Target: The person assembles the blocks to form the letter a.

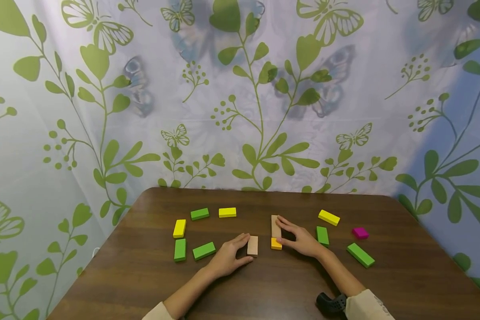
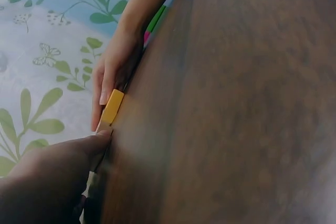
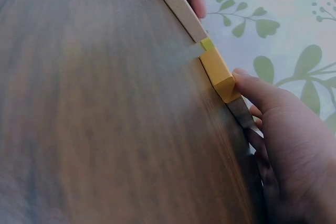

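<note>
A plain wooden block lies on the table at the centre. My left hand holds it from the left, fingertips at its far end and thumb at its near end. To its right, a second plain wooden block lies lengthwise, with an orange block against its near end. My right hand reaches in from the right, its fingertips touching the second wooden block and its thumb at the side of the orange block. A gap separates the two wooden blocks.
On the left of the brown table lie several blocks, among them a yellow block and a green block. Right of my right hand are a green block, a yellow block, a magenta block and a longer green block.
</note>
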`<state>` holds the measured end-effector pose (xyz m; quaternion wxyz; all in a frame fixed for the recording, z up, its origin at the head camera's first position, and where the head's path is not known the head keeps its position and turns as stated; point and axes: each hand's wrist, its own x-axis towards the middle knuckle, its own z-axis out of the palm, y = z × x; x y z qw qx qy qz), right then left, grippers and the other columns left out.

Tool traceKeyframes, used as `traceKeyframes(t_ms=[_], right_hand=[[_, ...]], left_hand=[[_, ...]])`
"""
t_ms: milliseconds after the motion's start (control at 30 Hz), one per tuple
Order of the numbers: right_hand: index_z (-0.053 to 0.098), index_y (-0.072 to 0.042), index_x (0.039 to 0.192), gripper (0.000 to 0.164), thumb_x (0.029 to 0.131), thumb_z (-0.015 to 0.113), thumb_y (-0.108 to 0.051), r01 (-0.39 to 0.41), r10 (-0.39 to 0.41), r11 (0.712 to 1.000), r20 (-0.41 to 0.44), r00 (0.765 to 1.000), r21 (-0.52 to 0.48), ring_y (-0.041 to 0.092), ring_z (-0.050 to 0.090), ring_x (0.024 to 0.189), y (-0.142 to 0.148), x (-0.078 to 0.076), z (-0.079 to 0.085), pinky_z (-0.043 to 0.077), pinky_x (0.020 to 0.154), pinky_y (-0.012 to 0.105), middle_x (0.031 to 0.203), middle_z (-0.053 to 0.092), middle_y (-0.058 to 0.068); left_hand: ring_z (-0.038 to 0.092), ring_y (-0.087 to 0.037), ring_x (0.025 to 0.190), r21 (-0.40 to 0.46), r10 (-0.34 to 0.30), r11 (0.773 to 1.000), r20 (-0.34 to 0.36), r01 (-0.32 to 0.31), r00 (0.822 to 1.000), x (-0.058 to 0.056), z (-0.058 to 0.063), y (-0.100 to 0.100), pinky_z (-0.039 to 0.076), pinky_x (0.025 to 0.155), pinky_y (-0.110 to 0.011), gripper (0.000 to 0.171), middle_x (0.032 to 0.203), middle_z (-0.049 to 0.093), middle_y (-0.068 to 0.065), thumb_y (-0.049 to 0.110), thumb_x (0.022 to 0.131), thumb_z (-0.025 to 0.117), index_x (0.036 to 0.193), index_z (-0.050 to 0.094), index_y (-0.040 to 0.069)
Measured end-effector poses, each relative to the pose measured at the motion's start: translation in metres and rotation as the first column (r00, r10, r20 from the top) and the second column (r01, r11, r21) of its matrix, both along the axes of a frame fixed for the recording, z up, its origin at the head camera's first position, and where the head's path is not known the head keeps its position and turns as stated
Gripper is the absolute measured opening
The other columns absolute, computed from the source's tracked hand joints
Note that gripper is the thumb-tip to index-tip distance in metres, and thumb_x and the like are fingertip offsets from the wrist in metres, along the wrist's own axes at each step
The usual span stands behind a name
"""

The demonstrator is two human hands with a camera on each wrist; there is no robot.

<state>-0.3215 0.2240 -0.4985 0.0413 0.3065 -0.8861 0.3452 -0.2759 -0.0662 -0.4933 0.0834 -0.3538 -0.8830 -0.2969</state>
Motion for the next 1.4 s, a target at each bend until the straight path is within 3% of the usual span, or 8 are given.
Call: traceKeyframes(t_ms=[167, 467, 700, 1400], right_hand=[[0.039, -0.009, 0.141, 0.067, 0.087, 0.061, -0.042, 0.003, -0.003, 1.0, -0.009, 1.0, -0.007, 0.03, 0.03, 0.131, -0.001, 0.001, 0.002, 0.031, 0.098, 0.056, 0.149, 0.026, 0.009], [0.037, -0.009, 0.142, 0.066, 0.088, 0.059, -0.042, -0.013, 0.013, 1.0, 0.002, 1.0, 0.001, 0.031, 0.029, 0.132, 0.0, 0.002, 0.001, 0.031, 0.098, 0.057, 0.15, 0.024, 0.011], [0.037, -0.009, 0.142, 0.066, 0.088, 0.059, -0.042, -0.017, 0.017, 1.0, 0.005, 1.0, -0.003, 0.031, 0.029, 0.132, 0.0, 0.001, -0.001, 0.03, 0.098, 0.057, 0.15, 0.024, 0.01], [0.036, -0.01, 0.143, 0.067, 0.089, 0.057, -0.043, -0.036, 0.036, 0.999, 0.024, 0.999, -0.004, 0.03, 0.023, 0.134, -0.001, 0.0, -0.001, 0.027, 0.101, 0.056, 0.15, 0.023, 0.009]], left_hand=[[0.045, -0.025, 0.123, 0.012, -0.03, 0.999, 0.021, 0.03, 0.999, -0.001, 0.001, 0.001, 0.04, 0.097, -0.039, 0.059, 0.133, 0.05, -0.013, 0.034, 0.086, 0.065, 0.132, 0.05, 0.001], [0.051, -0.019, 0.117, 0.067, -0.112, 0.992, 0.031, 0.109, 0.993, 0.018, 0.0, 0.027, 0.043, 0.094, -0.033, 0.058, 0.127, 0.055, -0.008, 0.038, 0.084, 0.066, 0.129, 0.054, 0.002], [0.052, -0.02, 0.115, 0.092, -0.069, 0.993, 0.017, 0.068, 0.997, 0.022, -0.002, 0.043, 0.044, 0.093, -0.032, 0.058, 0.126, 0.056, -0.011, 0.035, 0.083, 0.068, 0.127, 0.054, 0.0], [0.053, -0.02, 0.115, 0.04, -0.001, 0.999, -0.024, 0.002, 1.0, 0.024, -0.001, 0.053, 0.044, 0.093, -0.037, 0.057, 0.125, 0.057, -0.008, 0.041, 0.082, 0.068, 0.128, 0.057, 0.008]])
